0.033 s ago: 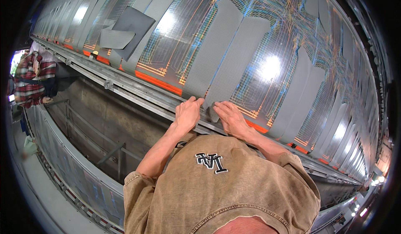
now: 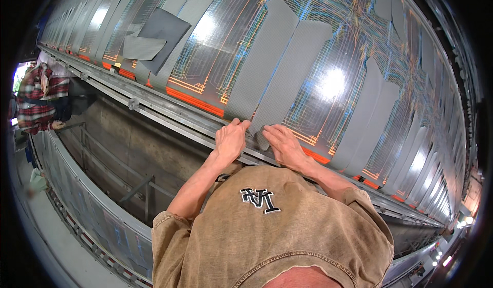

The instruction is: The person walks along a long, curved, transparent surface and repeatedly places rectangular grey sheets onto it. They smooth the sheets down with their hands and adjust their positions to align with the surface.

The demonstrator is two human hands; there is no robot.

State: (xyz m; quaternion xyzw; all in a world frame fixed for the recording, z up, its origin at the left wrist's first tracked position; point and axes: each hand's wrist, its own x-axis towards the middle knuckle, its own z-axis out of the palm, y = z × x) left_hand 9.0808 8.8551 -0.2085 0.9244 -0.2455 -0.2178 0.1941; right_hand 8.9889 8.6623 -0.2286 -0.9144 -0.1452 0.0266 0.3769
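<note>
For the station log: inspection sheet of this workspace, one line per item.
Surface: glossy dark-grey panel with thin coloured lines.
Job's things: two long textured grey strips lying side by side.
Clutter: flat dark-grey sheet and smaller lighter-grey flat piece, overlapping.
Grippers: bare left hand at the strips' near ends; bare right hand touching the right strip's near end.
Cables: nothing seen.
Surroundings: silver metal rail along the panel's near edge; person in red checked shirt, left.

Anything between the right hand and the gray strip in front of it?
Nothing visible. The right hand appears to touch the near end of the gray strip; the left hand lies left of both.
</note>
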